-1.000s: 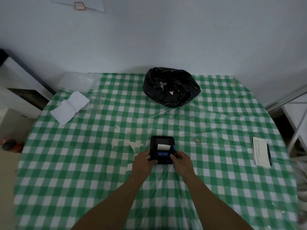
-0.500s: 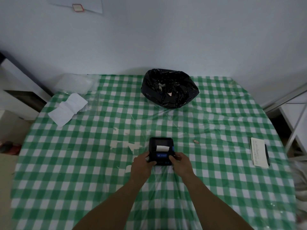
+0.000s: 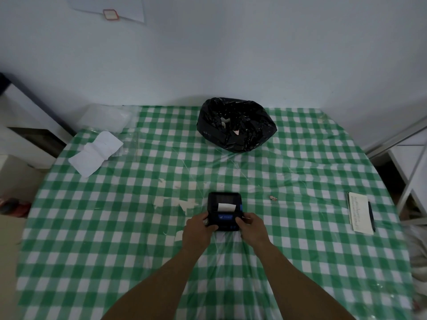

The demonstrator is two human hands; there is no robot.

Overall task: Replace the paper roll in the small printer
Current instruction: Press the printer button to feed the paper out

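Now the fingers (image 3: pixel 209 224) of the left hand (image 3: pixel 197 232) curl over the near left corner of the small printer (image 3: pixel 224 210), grasping its casing, while the right hand (image 3: pixel 253 229) clasps the near right corner in the same way, thumb lying toward the front panel. Both hands are clenched on the printer and nothing else. The printer sits flat on the green checked worktop (image 3: pixel 115 250), close to the person and roughly central, with a short white tab of paper (image 3: pixel 226 207) showing at its slot. Whether the lid is latched or only resting cannot be told.

Judging by this, the step in hand is steadying the body before or after working the cover; no spare roll is visible near the hands. The next move probably calls for one hand to hold the casing down while the other finds the cover release, pressing gently so the light printer does not slide.

Farther out lie a black bin bag (image 3: pixel 235 125) at the far edge, a crumpled white sheet (image 3: pixel 94 153) to the left, and a notepad (image 3: pixel 360 212) with a pen (image 3: pixel 371 215) to the right.
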